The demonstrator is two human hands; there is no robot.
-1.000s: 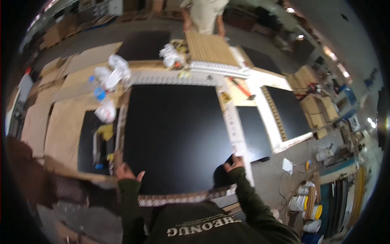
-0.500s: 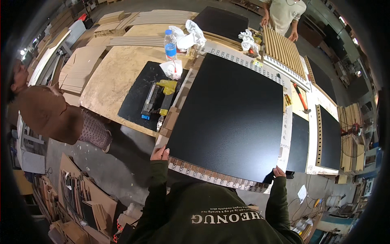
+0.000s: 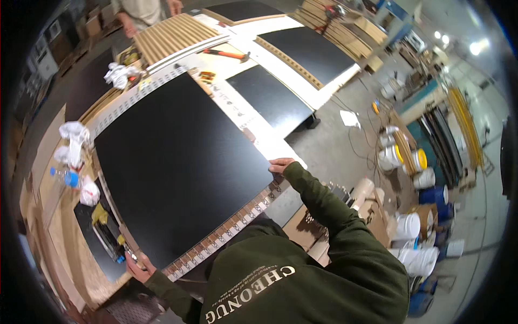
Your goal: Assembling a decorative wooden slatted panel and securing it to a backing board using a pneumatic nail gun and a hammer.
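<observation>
A large black panel (image 3: 178, 167) lies flat on the workbench in front of me. My right hand (image 3: 280, 164) pinches its near right corner, thumb and fingers at the edge. At the near left corner, my left hand (image 3: 140, 265) is curled about the silver metal end of a nail gun, close against the panel. The nail gun (image 3: 108, 235) lies on a small black board (image 3: 86, 227), partly covered by yellow wrapping. Under the panel's near edge shows a patterned strip (image 3: 226, 229).
A hammer (image 3: 226, 54) with an orange handle lies beyond the panel. Smaller black panels (image 3: 270, 97) are to its right. Crumpled white wrapping (image 3: 73, 143) and a water bottle (image 3: 65, 177) stand left. Another person's hand (image 3: 128, 25) is by a slatted panel (image 3: 172, 38). Buckets (image 3: 407, 227) stand on the floor, right.
My view has swung to the right, so the bench appears turned. My left hand has shifted from the panel's corner to the nail gun's metal end. My right hand stays at its corner.
</observation>
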